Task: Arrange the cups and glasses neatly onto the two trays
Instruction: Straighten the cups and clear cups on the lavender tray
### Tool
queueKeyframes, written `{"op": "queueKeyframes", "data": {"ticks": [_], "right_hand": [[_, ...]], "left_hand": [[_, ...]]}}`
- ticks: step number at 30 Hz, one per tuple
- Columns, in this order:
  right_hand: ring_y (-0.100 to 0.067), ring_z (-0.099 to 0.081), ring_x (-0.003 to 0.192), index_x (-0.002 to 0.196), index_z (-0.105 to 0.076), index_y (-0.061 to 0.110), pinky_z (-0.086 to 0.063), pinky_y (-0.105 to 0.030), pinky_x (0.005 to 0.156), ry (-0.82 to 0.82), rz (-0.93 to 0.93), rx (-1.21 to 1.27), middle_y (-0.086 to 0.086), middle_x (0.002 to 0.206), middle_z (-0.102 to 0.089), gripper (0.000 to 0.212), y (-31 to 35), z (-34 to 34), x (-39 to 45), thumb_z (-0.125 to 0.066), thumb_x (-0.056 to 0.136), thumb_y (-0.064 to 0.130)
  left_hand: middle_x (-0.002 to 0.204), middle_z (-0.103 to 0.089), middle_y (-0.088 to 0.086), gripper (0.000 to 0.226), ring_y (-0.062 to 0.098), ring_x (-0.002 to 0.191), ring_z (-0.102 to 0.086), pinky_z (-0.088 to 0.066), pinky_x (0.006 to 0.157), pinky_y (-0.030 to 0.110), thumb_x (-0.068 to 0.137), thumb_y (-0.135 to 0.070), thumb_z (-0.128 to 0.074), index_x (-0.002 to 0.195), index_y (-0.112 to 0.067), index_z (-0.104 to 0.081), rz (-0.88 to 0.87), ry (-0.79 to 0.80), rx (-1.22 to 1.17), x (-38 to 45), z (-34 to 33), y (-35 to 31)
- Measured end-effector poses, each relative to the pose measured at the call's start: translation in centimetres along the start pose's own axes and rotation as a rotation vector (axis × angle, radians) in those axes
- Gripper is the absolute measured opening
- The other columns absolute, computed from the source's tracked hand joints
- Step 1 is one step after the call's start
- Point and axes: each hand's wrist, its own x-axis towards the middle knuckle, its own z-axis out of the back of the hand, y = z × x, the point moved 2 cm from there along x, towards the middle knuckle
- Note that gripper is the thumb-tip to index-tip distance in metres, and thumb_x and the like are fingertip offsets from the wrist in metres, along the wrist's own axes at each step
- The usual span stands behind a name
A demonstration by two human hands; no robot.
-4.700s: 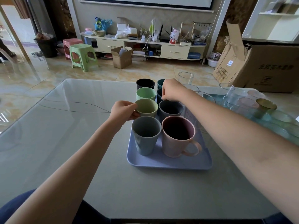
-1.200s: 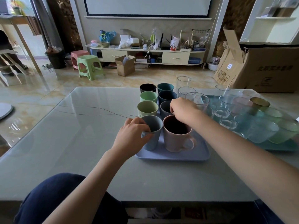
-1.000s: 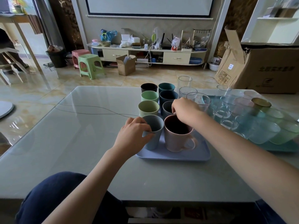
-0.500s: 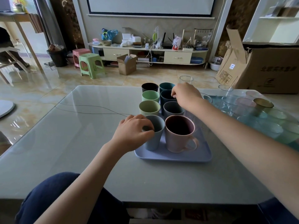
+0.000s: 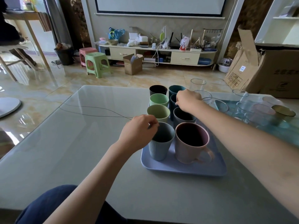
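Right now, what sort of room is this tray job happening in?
Most likely a home living room: a projector screen hangs above a low media console cluttered with a router and cables, and plastic stools stand on the glossy tiled floor beyond the glass-topped table.

Surface [image 5: 90,151]: glass top, smooth, glossy, reflecting the room.
Blue tray [image 5: 182,168]: plastic by its look, matt, smooth.
Grey-blue cup [image 5: 159,149]: matt, outer wall finely ribbed.
Pink mug [image 5: 188,148]: matt, smooth, darker inside.
Green cups [image 5: 159,99]: matt, smooth.
Dark cups [image 5: 158,90]: matt.
Glasses [image 5: 197,84]: clear glass, glossy.
Floor [image 5: 48,84]: polished tile, highly reflective.
Stools [image 5: 96,63]: plastic, slight sheen.
Boxes [image 5: 275,70]: brown cardboard, matt, creased.
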Motion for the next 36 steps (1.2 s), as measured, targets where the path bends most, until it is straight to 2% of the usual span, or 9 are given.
{"op": "queueKeyframes", "data": {"ticks": [6, 8, 11, 15, 19, 24, 26, 30, 36], "right_hand": [[-0.031, -0.061, 0.101, 0.109, -0.065, 0.011, -0.037, -0.030, 0.073, -0.007, 0.009, 0.038, -0.011, 0.111, -0.065, 0.022, 0.0, 0.0, 0.1, -0.053, 0.095, 0.022], [-0.031, -0.062, 0.096, 0.103, -0.066, 0.009, -0.037, -0.030, 0.070, -0.046, 0.002, 0.086, -0.012, 0.105, -0.065, 0.023, -0.2, 0.6, 0.4, -0.052, 0.095, 0.026], [-0.031, -0.063, 0.086, 0.097, -0.067, 0.006, -0.041, -0.030, 0.064, -0.155, -0.011, 0.104, -0.014, 0.095, -0.067, 0.016, -0.6, 1.7, 1.8, -0.054, 0.093, 0.014], [-0.032, -0.061, 0.091, 0.105, -0.065, 0.007, -0.043, -0.030, 0.069, -0.117, -0.003, 0.029, -0.015, 0.104, -0.066, 0.025, -0.7, 1.9, 4.2, -0.050, 0.088, -0.002], [-0.032, -0.059, 0.101, 0.116, -0.061, 0.011, -0.042, -0.032, 0.073, 0.031, 0.038, -0.100, -0.013, 0.115, -0.061, 0.032, -0.5, 0.6, 5.6, -0.049, 0.089, 0.000], [-0.031, -0.058, 0.106, 0.117, -0.061, 0.013, -0.045, -0.034, 0.081, 0.084, 0.058, -0.215, -0.012, 0.119, -0.059, 0.033, -0.9, 0.1, 6.5, -0.050, 0.088, 0.001], [-0.031, -0.058, 0.106, 0.117, -0.061, 0.014, -0.045, -0.035, 0.085, 0.067, 0.074, -0.241, -0.012, 0.120, -0.059, 0.033, -0.9, 0.2, 6.8, -0.051, 0.089, 0.003], [-0.032, -0.058, 0.104, 0.115, -0.063, 0.015, -0.045, -0.035, 0.083, 0.063, 0.097, -0.217, -0.012, 0.119, -0.059, 0.033, -1.0, 0.3, 7.2, -0.050, 0.088, 0.000], [-0.033, -0.059, 0.102, 0.114, -0.064, 0.015, -0.044, -0.034, 0.077, 0.086, 0.115, -0.186, -0.012, 0.118, -0.060, 0.035, -1.2, 0.4, 7.0, -0.048, 0.088, -0.001]], "left_hand": [[0.092, -0.069, 0.000, 0.016, 0.022, 0.087, -0.062, -0.054, 0.076, 0.040, 0.088, -0.026, -0.053, 0.092, -0.022, -0.068, 0.015, -0.017, -0.041, 0.0, 0.0, -0.1], [0.085, -0.070, -0.001, 0.015, 0.022, 0.083, -0.063, -0.053, 0.072, 0.035, 0.087, -0.024, -0.054, 0.088, -0.023, -0.069, 0.041, -0.069, -0.073, 0.2, 0.2, -0.1], [0.079, -0.068, -0.005, 0.017, 0.020, 0.079, -0.063, -0.047, 0.067, 0.027, 0.086, -0.020, -0.054, 0.087, -0.025, -0.071, 0.095, -0.157, -0.111, 1.3, 0.7, 0.1], [0.102, -0.072, -0.004, 0.023, 0.021, 0.092, -0.067, -0.054, 0.083, 0.035, 0.088, -0.020, -0.052, 0.101, -0.026, -0.070, 0.081, -0.148, -0.134, 3.4, 0.5, 0.6], [0.115, -0.069, 0.000, 0.030, 0.024, 0.096, -0.066, -0.052, 0.086, 0.035, 0.089, -0.015, -0.050, 0.109, -0.026, -0.070, 0.065, -0.099, -0.094, 3.7, -0.5, 1.8], [0.121, -0.066, 0.002, 0.035, 0.026, 0.107, -0.063, -0.051, 0.093, 0.039, 0.090, -0.009, -0.046, 0.112, -0.024, -0.069, 0.029, -0.081, -0.086, 4.0, -1.0, 2.5], [0.127, -0.062, 0.001, 0.035, 0.026, 0.107, -0.063, -0.051, 0.093, 0.038, 0.092, -0.010, -0.044, 0.116, -0.024, -0.067, 0.017, -0.059, -0.057, 4.0, -1.1, 2.1], [0.132, -0.059, 0.000, 0.035, 0.029, 0.090, -0.065, -0.052, 0.087, 0.036, 0.094, -0.013, -0.042, 0.118, -0.024, -0.065, 0.020, -0.030, -0.019, 3.9, -1.1, 1.9], [0.133, -0.058, -0.001, 0.035, 0.029, 0.095, -0.064, -0.051, 0.088, 0.034, 0.094, -0.012, -0.042, 0.118, -0.023, -0.065, 0.026, -0.026, -0.016, 3.9, -1.1, 1.9]]}}
